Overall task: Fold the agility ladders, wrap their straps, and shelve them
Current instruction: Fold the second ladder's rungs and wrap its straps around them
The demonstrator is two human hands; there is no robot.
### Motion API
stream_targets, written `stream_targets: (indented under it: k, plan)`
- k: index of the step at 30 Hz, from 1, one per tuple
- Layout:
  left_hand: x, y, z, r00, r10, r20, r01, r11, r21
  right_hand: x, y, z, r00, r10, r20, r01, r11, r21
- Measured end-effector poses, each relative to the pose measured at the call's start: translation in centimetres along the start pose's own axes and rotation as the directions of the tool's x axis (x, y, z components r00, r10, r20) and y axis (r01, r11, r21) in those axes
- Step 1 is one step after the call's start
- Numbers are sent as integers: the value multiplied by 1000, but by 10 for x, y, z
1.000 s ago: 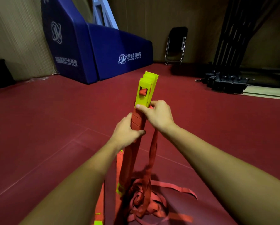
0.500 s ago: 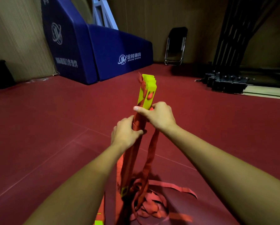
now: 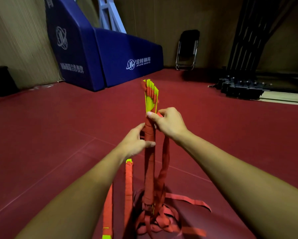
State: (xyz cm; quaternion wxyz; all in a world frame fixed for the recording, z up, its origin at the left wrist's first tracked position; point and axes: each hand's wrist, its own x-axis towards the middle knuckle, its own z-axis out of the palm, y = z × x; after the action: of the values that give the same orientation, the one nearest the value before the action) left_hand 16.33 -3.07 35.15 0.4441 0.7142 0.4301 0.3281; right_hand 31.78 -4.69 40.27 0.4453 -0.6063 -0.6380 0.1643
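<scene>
A folded agility ladder (image 3: 151, 97) stands upright on its end on the red floor: a stack of yellow rungs wound with red strap. My left hand (image 3: 136, 142) grips the wrapped bundle around its middle. My right hand (image 3: 169, 123) grips the bundle just above, thumb across the top wrap, and holds the loose red strap (image 3: 165, 163), which hangs down to a tangled pile (image 3: 160, 221) at the base. A second wrapped ladder bundle (image 3: 128, 180) lies on the floor to the lower left.
A blue padded hoop base (image 3: 100, 56) stands against the far wall on the left. A folded black chair (image 3: 187, 50) leans at the back. A black metal frame with a heavy base (image 3: 241, 87) sits at the right. Red floor stretches all around.
The bundle has turned in my hands, so the rungs now show edge-on and fanned at the top. The strap wrap has climbed higher under my right hand.
</scene>
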Motion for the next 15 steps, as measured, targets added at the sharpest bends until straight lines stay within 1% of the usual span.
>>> stream_targets:
  k: [3,6,8,11,12,13,14,15]
  plan:
    - [1,-6,1,997,14,-77,-7,996,91,2,4,-4,1000,25,0,-25,999,-23]
    - [0,-7,2,979,0,-202,62,952,301,2,8,-5,997,73,32,-72,997,-35]
    - [-4,-2,4,964,17,-266,113,877,467,1,8,-3,992,123,10,-122,991,-46]
    - [-10,10,11,951,45,-305,180,722,668,-1,6,3,977,203,-70,-207,977,-49]
    - [-11,12,13,948,52,-315,192,696,692,-1,5,5,973,209,-96,-214,976,-48]
    - [-12,14,14,946,60,-318,187,700,689,-1,5,6,972,205,-116,-211,977,-41]
    - [-12,14,13,949,56,-310,173,729,662,0,4,5,973,192,-126,-197,980,-31]
    - [-10,11,11,956,45,-290,145,787,600,0,2,5,978,167,-126,-171,985,-20]
